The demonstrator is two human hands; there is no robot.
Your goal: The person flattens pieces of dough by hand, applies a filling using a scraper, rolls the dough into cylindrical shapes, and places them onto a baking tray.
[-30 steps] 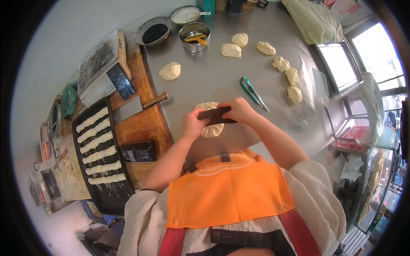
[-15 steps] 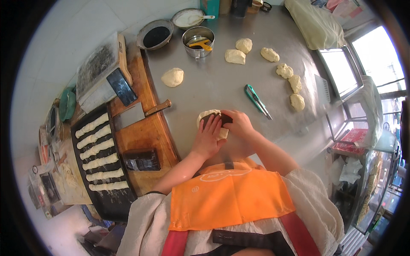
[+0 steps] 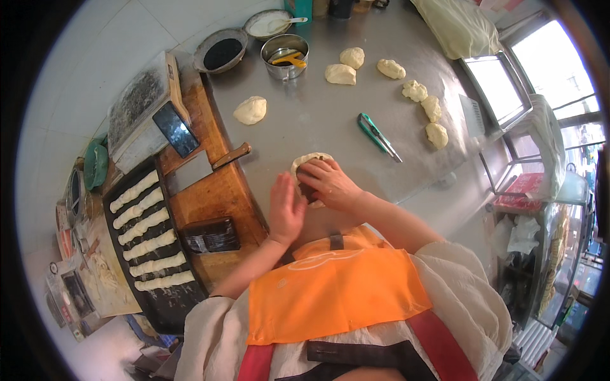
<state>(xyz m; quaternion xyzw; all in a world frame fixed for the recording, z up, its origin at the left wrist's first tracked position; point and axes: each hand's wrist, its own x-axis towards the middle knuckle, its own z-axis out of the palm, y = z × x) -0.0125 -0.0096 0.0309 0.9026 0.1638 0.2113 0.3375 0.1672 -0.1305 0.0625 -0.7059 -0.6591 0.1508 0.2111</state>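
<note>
At the near edge of the steel table lies a flattened piece of pale dough (image 3: 295,166), partly hidden by my hands. A dark brown filling (image 3: 307,193) that looks like paste covers much of it. My right hand (image 3: 333,185) rests on the filling from the right, its fingers laid over it and slightly bent. My left hand (image 3: 286,206) is raised beside the dough's left side, fingers extended and a little blurred, holding nothing. Further off to the left sits a rounded dough piece (image 3: 250,110). A green box cutter (image 3: 379,137) lies to the right.
Several dough lumps (image 3: 432,108) lie at the far right. A metal pot (image 3: 284,57) with a yellow-handled tool stands at the back. On the left are a wooden board (image 3: 210,190), a cleaver (image 3: 231,156), a dark package (image 3: 211,235) and a black tray (image 3: 184,303) of dough strips.
My left hand has come off the dough and moved left. My right hand has shifted left over the dark filling. The whole view has moved slightly.
</note>
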